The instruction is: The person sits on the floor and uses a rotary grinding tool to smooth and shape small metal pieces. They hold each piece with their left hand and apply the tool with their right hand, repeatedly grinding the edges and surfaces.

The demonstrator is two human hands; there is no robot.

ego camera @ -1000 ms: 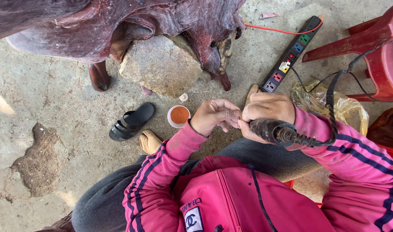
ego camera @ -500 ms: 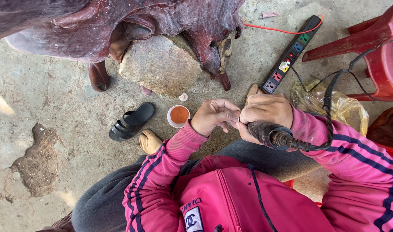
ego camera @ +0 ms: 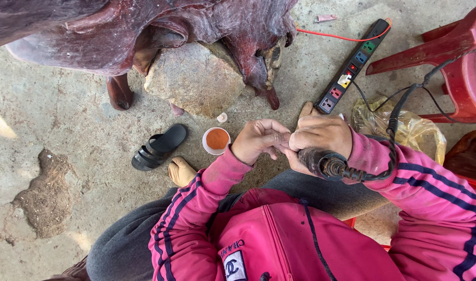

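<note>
both hands (ego camera: pixel 259 141) lower, one rotary tool (ego camera: pixel 326 164)

Black sandal (ego camera: pixel 160 147); small cup of orange powder (ego camera: pixel 216 140); large stone (ego camera: pixel 193 78); multicoloured power strip (ego camera: pixel 352 65); red plastic chair (ego camera: pixel 449 62); crumpled yellow plastic bag (ego camera: pixel 404 125).

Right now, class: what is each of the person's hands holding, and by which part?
The right hand grips a corded rotary tool around its body. The left hand meets it at the tool's front; whether its fingers hold anything cannot be told.
</note>
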